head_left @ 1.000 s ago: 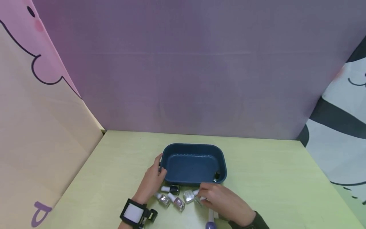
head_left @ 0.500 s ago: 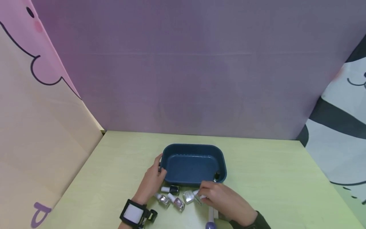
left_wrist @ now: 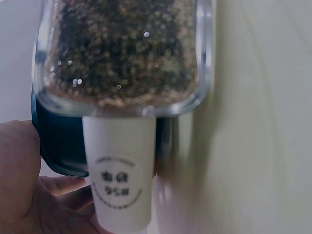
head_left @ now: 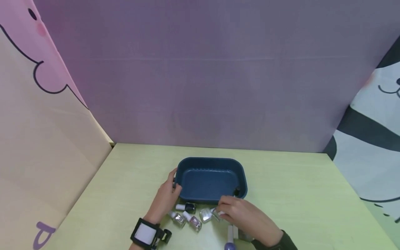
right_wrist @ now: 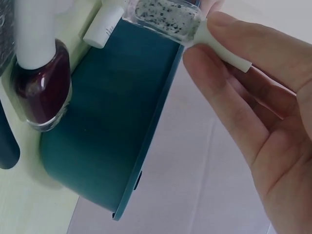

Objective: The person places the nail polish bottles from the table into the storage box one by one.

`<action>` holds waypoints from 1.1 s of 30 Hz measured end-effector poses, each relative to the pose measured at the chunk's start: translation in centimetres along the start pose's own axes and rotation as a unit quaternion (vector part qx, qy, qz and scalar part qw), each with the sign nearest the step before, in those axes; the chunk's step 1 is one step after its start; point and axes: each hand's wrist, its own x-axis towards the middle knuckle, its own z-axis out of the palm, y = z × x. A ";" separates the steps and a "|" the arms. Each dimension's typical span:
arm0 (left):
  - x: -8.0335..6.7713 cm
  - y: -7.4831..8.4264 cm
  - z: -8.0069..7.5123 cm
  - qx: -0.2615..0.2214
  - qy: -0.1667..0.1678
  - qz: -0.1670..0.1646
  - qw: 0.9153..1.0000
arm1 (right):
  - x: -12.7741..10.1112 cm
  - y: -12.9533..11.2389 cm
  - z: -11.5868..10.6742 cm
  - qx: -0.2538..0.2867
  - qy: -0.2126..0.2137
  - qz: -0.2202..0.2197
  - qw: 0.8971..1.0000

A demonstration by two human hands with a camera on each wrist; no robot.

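Note:
A dark blue plastic basket (head_left: 212, 201) stands on the table. At its left end, my left hand (head_left: 168, 194) grips the wall, thumb by the near corner. My right hand (head_left: 240, 213), in front of the near right corner, pinches the white cap (right_wrist: 226, 48) of a clear nail polish bottle (right_wrist: 165, 19) with black specks. This bottle is tilted close to the basket's near side. Several nail polish bottles lie in front: a dark one (head_left: 190, 207), a glittery one (head_left: 178, 219), a pinkish one (head_left: 195, 223) and a silvery one (head_left: 205, 215).
Inside the basket's near right corner is a small black item (head_left: 236, 191). A purple nail polish bottle (head_left: 230, 246) with a white cap lies at the front edge of view, partly cut off. A purple cloth wall (head_left: 218, 86) rises behind the table.
My right hand has shifted slightly upward in the head view, and the pinched nail polish bottle has moved a little with it. The left hand keeps its hold on the basket.

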 end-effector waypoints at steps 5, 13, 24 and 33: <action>0.0 0.0 0.0 -0.003 -0.001 0.000 1.000 | 0.0 0.1 0.0 -0.007 0.014 -0.011 1.000; 0.1 0.0 0.2 -0.003 0.006 0.001 1.000 | 0.0 0.1 -0.3 0.003 0.018 -0.007 1.000; 0.1 -0.1 0.2 -0.001 0.002 -0.003 1.000 | -0.1 0.2 -0.6 0.003 0.036 -0.012 0.999; 0.1 -0.2 0.1 -0.004 0.001 -0.003 1.000 | -0.1 0.1 -0.8 0.001 0.031 0.001 1.000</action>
